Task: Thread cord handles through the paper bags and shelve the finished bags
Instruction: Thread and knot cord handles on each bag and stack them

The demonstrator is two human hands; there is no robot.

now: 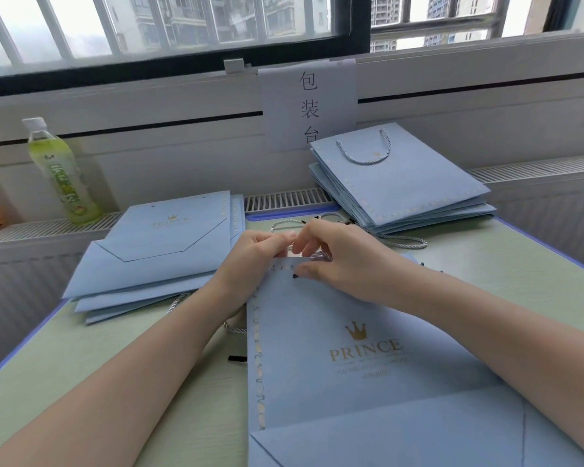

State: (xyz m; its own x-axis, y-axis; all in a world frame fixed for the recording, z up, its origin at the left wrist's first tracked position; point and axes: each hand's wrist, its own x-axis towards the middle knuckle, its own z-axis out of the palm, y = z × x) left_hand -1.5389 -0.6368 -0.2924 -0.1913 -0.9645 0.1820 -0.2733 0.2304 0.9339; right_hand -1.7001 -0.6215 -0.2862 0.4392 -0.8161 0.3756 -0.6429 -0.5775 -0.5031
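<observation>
Bag: a flat blue paper bag lies on the green table in front of the person, top edge away from them.
Left hand: the left hand pinches the bag's top edge.
Right hand: the right hand pinches a twisted cord at that edge, thumb pressing the paper.
Stacks: unthreaded bags left; finished bags far right.
</observation>
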